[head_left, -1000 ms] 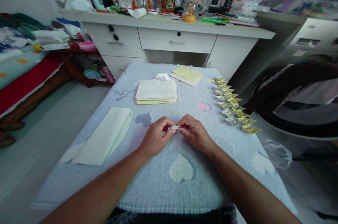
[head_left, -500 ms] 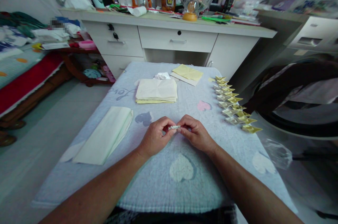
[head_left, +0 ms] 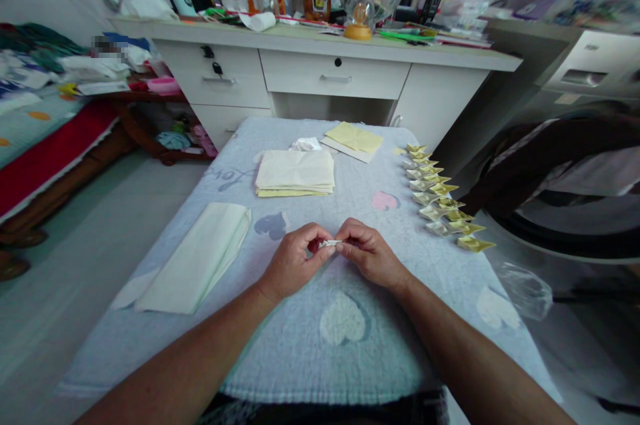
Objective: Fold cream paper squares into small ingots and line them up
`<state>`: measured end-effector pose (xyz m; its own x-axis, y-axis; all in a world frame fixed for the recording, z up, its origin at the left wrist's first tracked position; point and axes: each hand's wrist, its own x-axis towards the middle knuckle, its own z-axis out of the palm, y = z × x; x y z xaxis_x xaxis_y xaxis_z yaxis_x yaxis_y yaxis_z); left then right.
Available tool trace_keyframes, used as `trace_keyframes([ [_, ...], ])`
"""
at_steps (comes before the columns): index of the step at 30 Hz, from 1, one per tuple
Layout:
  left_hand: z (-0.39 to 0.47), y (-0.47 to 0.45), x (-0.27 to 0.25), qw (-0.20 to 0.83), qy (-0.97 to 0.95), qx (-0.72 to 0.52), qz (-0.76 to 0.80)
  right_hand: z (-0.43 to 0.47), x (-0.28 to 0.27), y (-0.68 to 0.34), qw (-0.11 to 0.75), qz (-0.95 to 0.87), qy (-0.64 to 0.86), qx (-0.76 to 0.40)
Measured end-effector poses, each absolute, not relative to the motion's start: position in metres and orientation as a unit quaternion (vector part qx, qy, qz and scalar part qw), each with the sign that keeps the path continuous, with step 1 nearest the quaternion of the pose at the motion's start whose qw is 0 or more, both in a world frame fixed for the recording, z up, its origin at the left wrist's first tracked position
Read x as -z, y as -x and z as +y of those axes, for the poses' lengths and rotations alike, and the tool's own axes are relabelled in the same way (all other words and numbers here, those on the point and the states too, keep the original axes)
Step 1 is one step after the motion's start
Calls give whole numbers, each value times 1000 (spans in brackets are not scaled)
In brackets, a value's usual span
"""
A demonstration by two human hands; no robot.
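Note:
Between my two hands is a small piece of folded paper (head_left: 329,243), pale and mostly covered by the fingers. My left hand (head_left: 296,258) pinches its left end between thumb and fingers. On the other end, my right hand (head_left: 367,251) closes in the same kind of pinch. Just beyond my hands lies a stack of paper sheets (head_left: 295,170), white on top with yellow at the bottom. A long folded pale-green paper bundle (head_left: 197,258) rests to the left. Several folded paper boats (head_left: 473,243), yellow and white, stand in rows along the right edge.
The table is covered by a blue cloth (head_left: 280,358) with heart patterns. Yellow and white sheets (head_left: 356,138) and a crumpled white tissue (head_left: 306,144) lie at its far side. A cluttered desk (head_left: 335,45) stands behind, a washing machine (head_left: 575,71) at right. A clear plastic bag (head_left: 525,291) hangs off the right edge.
Both hands stay almost in place, still pinching the folded paper. The whole view has shifted very slightly; nothing else has visibly moved.

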<state>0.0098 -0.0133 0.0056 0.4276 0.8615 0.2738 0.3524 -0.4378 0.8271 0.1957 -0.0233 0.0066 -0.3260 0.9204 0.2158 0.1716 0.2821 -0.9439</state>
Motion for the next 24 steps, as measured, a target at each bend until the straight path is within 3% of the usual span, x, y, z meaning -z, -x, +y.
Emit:
trace_keyframes([
  [12, -9, -11, 2, 528, -655, -365, 399, -26, -2, -194, 414, -588, 389, -576],
  [24, -9, -12, 3, 525, -673, -344, 391, -27, -4, -192, 417, -613, 423, -521],
])
